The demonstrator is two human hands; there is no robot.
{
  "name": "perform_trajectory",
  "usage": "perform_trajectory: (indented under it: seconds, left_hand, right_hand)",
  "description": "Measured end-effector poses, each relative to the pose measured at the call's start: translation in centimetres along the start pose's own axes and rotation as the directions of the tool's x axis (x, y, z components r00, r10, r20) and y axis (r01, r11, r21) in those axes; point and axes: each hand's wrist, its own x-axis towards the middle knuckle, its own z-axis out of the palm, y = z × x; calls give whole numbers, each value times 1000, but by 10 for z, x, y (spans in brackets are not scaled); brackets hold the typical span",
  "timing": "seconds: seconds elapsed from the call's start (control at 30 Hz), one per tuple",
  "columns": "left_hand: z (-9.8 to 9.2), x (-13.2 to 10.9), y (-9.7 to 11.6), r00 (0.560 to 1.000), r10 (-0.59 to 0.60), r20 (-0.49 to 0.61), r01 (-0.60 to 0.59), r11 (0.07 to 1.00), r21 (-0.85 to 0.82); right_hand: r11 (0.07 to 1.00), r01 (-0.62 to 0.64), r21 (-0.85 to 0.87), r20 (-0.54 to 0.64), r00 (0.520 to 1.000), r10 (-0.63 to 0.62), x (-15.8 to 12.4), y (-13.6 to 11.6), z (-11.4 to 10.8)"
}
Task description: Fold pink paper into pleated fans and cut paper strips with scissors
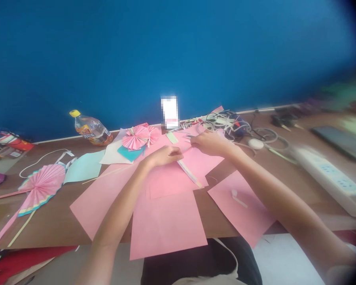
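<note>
My left hand rests on the pink paper sheets with its fingers curled, pinching a thin folded pink strip. My right hand is closed on the other end of that strip, just past a narrow white and green strip lying on the pink paper. Another pink sheet with a small white scrap lies under my right forearm. Pink pleated paper rosettes sit beyond my left hand, on teal paper.
A pink paper fan with a coloured rim lies at the left, near a pale blue sheet. A plastic bottle lies by the blue wall. Tangled cables and a white power strip are at the right.
</note>
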Motion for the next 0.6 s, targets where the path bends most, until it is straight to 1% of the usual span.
perform_trajectory:
  seconds: [0.13,0.23,0.37,0.47,0.6]
  left_hand:
    - [3,2,0,999,7,-49,-5,999,40]
    - [3,3,-1,996,15,-83,-10,999,53]
    - [1,2,1,998,19,-57,-14,995,94]
    - [1,0,3,999,30,-28,-26,991,134]
    - [2,1,4,997,6,-74,7,984,176]
  right_hand:
    - [1000,7,19,-33,999,-6,0,-2,0]
    - [995,40,89,-38,999,-36,2,-8,2]
    - [989,45,139,-13,999,-44,4,-16,5]
    - [987,50,153,-8,999,-49,3,-15,4]
    - [982,58,178,-3,998,-58,0,-12,2]
